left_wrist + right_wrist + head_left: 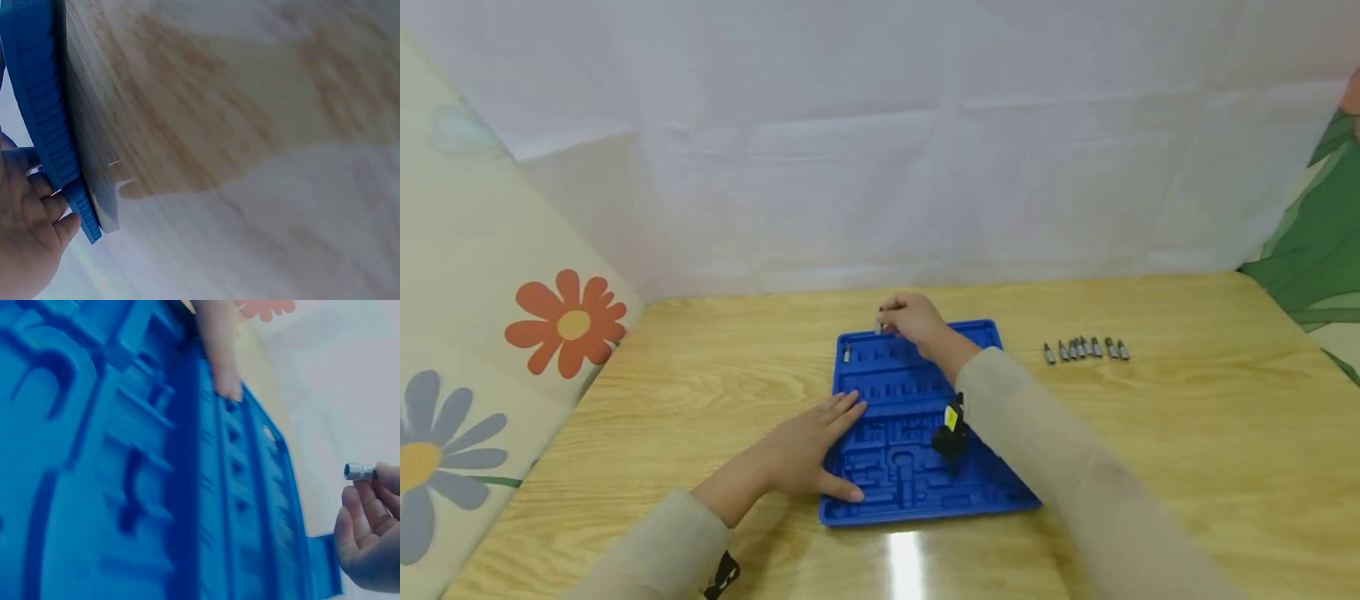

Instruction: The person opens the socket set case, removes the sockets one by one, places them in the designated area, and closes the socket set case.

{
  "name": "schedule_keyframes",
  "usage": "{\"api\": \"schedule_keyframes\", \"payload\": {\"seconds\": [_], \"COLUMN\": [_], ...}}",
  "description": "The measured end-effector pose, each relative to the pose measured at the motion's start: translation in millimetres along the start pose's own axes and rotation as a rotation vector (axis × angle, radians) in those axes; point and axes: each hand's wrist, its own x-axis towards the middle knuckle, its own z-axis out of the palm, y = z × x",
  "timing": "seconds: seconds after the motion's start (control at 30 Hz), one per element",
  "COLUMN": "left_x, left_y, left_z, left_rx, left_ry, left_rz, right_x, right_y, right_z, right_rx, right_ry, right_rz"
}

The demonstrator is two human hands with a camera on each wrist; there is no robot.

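A blue molded tool case tray (925,502) lies on the table with shaped recesses. My right hand (916,321) is above its far edge and pinches a small silver bit socket (359,472), its hollow end pointing away from the fingers. My left hand (808,446) rests on the left edge of the case, fingers extended; its palm (28,231) shows beside the blue edge in the left wrist view. One bit socket (847,353) sits in the far-left recess of the top row. The right forearm hides part of the case's right side.
Several silver bit sockets with dark tips (1081,348) stand in a loose row on the wooden table (715,358), right of the case. A white cloth (850,167) hangs behind the table. Flower-patterned panels (467,250) border the sides.
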Motion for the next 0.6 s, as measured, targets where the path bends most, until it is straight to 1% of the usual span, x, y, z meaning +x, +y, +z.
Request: {"api": "schedule_keyframes", "payload": {"seconds": [0.13, 0.23, 0.47, 0.6], "left_x": [1.1, 1.8, 2.0, 2.2], "left_y": [0.0, 0.3, -0.4, -0.1], "left_z": [0.1, 1.5, 3.3, 1.3], "left_rx": [0.012, 0.013, 0.01, 0.01], "left_ry": [0.001, 0.004, 0.001, 0.013], "left_rz": [0.002, 0.01, 0.002, 0.01], "right_x": [-7.3, -15.7, -38.0, -49.6], "right_y": [-0.4, 6.4, 31.7, 42.8], "right_z": [-20.7, -36.9, -77.3, -104.4], "right_rx": [-0.008, -0.011, 0.01, 0.033], "right_ry": [-0.018, -0.02, 0.028, 0.051], "right_rz": [-0.004, 0.001, 0.044, 0.019]}}
